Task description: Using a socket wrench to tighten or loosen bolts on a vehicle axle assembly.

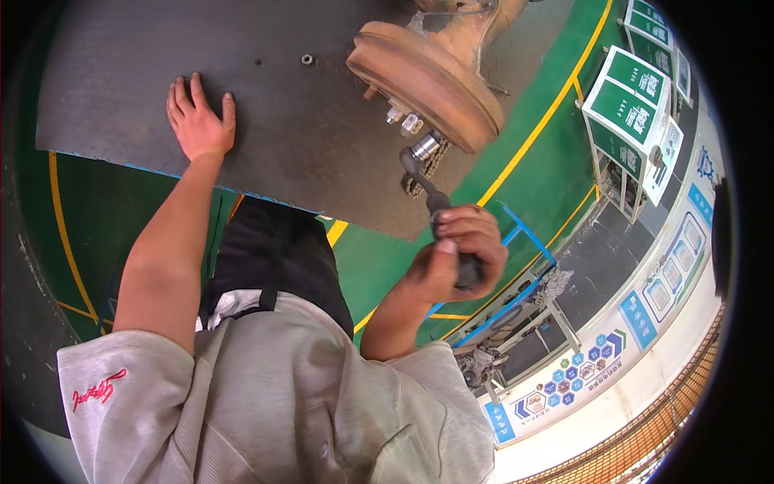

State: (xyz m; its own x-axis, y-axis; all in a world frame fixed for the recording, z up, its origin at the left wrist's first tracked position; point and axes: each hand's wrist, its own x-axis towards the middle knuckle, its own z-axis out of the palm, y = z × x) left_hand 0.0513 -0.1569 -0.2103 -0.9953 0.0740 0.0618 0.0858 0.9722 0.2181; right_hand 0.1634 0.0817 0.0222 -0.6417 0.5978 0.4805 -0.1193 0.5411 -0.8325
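Note:
My right hand (468, 254) is wrapped round the dark handle of a ratchet wrench (431, 192). At the wrench's head a shiny socket (425, 147) sits against the face of a rusty brake drum (427, 85), near its lower edge. Beside the socket, silvery nuts (410, 123) stand on the drum's studs. My left hand (199, 119) lies flat with spread fingers on the dark metal tabletop (274, 129), holding nothing. A loose nut (306, 59) rests on the table between that hand and the drum.
A chain (415, 184) hangs or lies just behind the socket. The rusty axle (476, 32) runs back from the drum. Green floor with yellow lines (524, 153) surrounds the table. At the right stand green-and-white boards (629, 105) and a frame with metal parts (516, 315).

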